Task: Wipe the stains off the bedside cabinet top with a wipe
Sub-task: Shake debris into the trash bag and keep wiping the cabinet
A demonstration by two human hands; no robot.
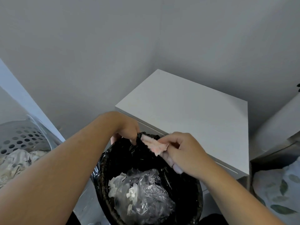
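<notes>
The white bedside cabinet top (186, 108) stands in the room's corner and looks plain white, with no stain that I can make out. My right hand (183, 153) pinches a crumpled wipe (154, 144) with pinkish marks, holding it over the far rim of a bin lined with a black bag (105, 159). My left hand (128, 130) grips that far rim of the black bag, fingers curled over it. The bin sits low in front of the cabinet.
Clear plastic and scraps of white paper (142, 194) lie inside the bin. A grey perforated laundry basket (21, 138) with cloth in it stands at the left. A bed with leaf-patterned bedding (279, 189) is at the right. Grey walls meet behind the cabinet.
</notes>
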